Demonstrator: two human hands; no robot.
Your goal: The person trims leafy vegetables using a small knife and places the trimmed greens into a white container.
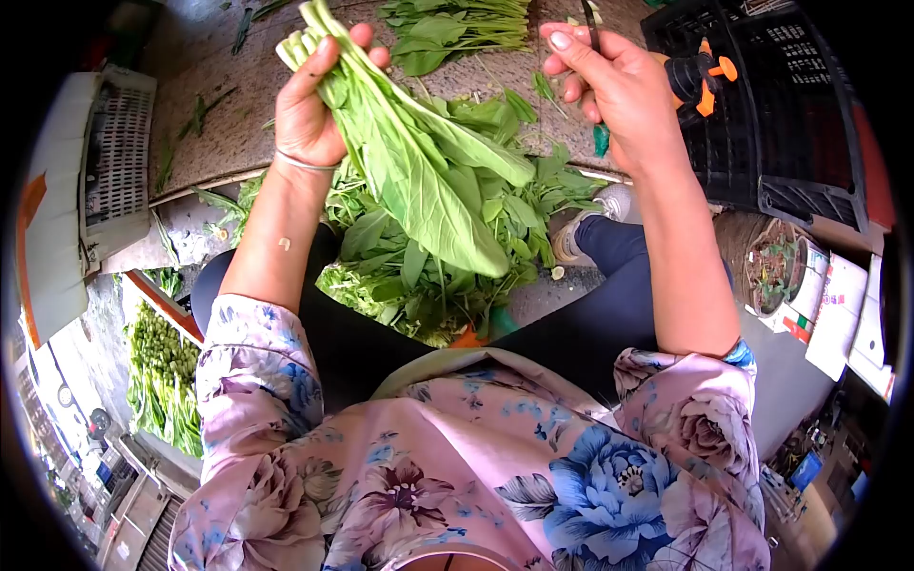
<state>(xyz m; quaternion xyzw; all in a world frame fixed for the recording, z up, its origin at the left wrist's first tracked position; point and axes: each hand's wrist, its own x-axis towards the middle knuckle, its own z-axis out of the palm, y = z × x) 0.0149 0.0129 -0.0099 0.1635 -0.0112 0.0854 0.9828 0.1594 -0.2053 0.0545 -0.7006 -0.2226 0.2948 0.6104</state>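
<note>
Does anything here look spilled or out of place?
Only small mess: leaf scraps lie scattered on the speckled surface, beyond the leafy bunch in the left hand. They look stray beside the gathered greens at the picture's top. Nothing looks clearly broken.

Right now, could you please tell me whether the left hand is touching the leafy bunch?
Touching: the head view shows the left hand wrapped around the leafy bunch, its thumb against the pale stems.
</note>
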